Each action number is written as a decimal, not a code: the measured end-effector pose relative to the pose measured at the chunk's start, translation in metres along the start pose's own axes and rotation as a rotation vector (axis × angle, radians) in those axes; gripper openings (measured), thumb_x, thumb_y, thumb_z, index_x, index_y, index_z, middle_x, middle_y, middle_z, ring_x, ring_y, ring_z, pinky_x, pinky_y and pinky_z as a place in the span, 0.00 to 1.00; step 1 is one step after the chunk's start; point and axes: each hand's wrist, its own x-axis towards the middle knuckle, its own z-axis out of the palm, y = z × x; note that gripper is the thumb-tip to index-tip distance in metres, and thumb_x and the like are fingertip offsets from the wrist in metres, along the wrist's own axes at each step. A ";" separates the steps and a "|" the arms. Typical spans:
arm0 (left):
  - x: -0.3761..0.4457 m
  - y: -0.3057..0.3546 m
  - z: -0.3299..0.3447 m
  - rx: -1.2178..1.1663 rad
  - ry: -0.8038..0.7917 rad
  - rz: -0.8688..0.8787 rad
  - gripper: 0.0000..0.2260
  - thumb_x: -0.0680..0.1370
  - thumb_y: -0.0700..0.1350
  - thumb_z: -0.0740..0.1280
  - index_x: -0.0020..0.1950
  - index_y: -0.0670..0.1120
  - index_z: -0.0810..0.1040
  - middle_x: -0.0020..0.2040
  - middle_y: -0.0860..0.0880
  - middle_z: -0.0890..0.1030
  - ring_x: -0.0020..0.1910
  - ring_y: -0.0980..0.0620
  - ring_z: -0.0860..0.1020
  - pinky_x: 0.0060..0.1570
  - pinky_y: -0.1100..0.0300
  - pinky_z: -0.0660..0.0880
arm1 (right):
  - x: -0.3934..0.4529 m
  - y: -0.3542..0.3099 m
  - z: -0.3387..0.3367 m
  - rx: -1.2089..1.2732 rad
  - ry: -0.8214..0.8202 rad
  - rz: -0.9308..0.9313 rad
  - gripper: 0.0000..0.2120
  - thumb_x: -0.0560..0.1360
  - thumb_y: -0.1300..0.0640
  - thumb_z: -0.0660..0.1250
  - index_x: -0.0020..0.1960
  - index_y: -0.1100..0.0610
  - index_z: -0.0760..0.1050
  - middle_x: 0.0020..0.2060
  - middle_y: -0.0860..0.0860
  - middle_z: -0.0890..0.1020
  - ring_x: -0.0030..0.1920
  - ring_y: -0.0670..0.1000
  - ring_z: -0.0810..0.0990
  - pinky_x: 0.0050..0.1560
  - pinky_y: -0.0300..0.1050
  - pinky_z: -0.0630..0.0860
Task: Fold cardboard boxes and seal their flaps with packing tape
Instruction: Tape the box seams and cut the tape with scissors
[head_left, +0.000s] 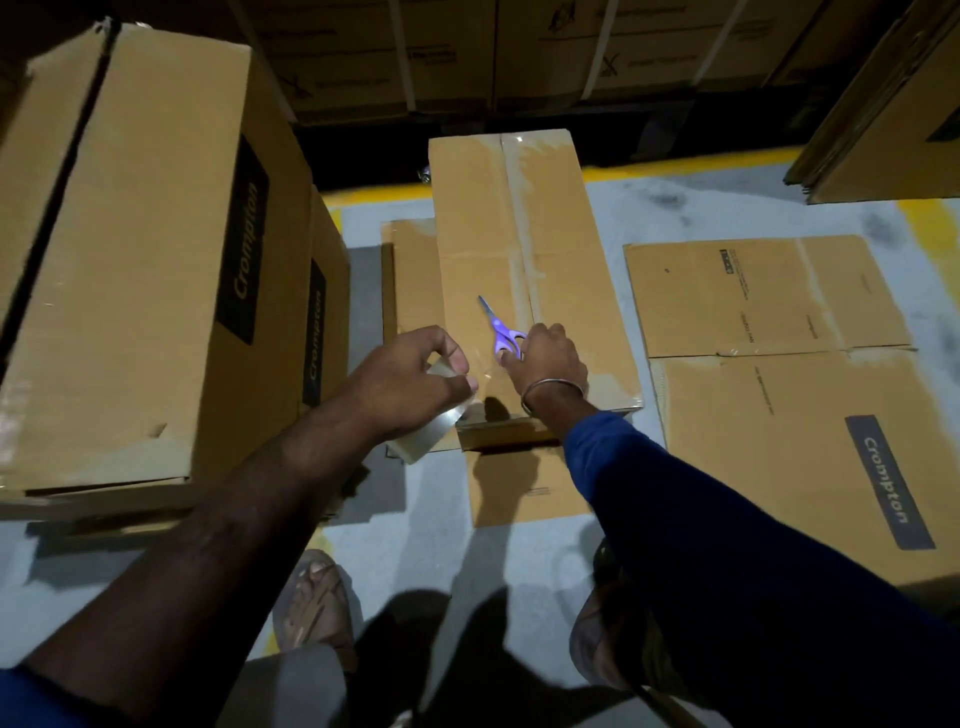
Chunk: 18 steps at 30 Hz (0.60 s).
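A person looks down at a tall brown cardboard box (524, 260) standing on a grey floor (623, 218), its closed top flaps facing up. A strip of clear packing tape (522, 244) runs along the centre seam of the flaps, from the far edge toward the near one.

The left hand (415, 374), on a bare forearm, grips a roll of clear packing tape (434, 421) just off the box's near left corner, fingers and thumb curled round it. A short length of clear tape stretches from the roll toward the box top.

The right hand (545, 358), wearing a thin metal bangle (550, 389) and a dark blue sleeve (727, 545), holds purple-handled scissors (501, 330) over the near end of the box top, fingers through the handles, blades pointing away from the person. Whether the blades are apart is unclear.

To the left stands a larger brown cardboard box printed "Crompton" (156, 260). To the right, a flattened brown cardboard box (779, 364) with the same name lies on the floor. More stacked cartons (467, 52) line the dark background. A sandalled foot (317, 597) shows at the bottom.
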 end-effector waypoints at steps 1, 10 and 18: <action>0.000 -0.001 0.000 -0.017 0.003 0.009 0.05 0.78 0.50 0.73 0.49 0.54 0.78 0.49 0.48 0.86 0.48 0.46 0.82 0.48 0.49 0.80 | 0.003 -0.003 -0.001 -0.015 -0.016 0.001 0.24 0.78 0.39 0.68 0.64 0.57 0.75 0.61 0.56 0.75 0.61 0.60 0.77 0.54 0.53 0.74; -0.001 0.004 0.006 -0.047 -0.002 0.061 0.06 0.77 0.50 0.75 0.47 0.54 0.78 0.45 0.47 0.86 0.46 0.43 0.83 0.47 0.47 0.80 | 0.004 -0.007 -0.026 -0.022 -0.077 0.075 0.20 0.74 0.42 0.74 0.57 0.56 0.80 0.55 0.55 0.78 0.53 0.59 0.81 0.47 0.48 0.75; -0.022 0.025 0.002 -0.115 0.088 0.147 0.02 0.80 0.48 0.71 0.49 0.53 0.79 0.49 0.48 0.85 0.46 0.43 0.84 0.47 0.45 0.81 | -0.046 0.023 -0.047 0.350 -0.096 0.274 0.15 0.68 0.45 0.75 0.41 0.56 0.79 0.38 0.53 0.82 0.39 0.58 0.81 0.37 0.44 0.73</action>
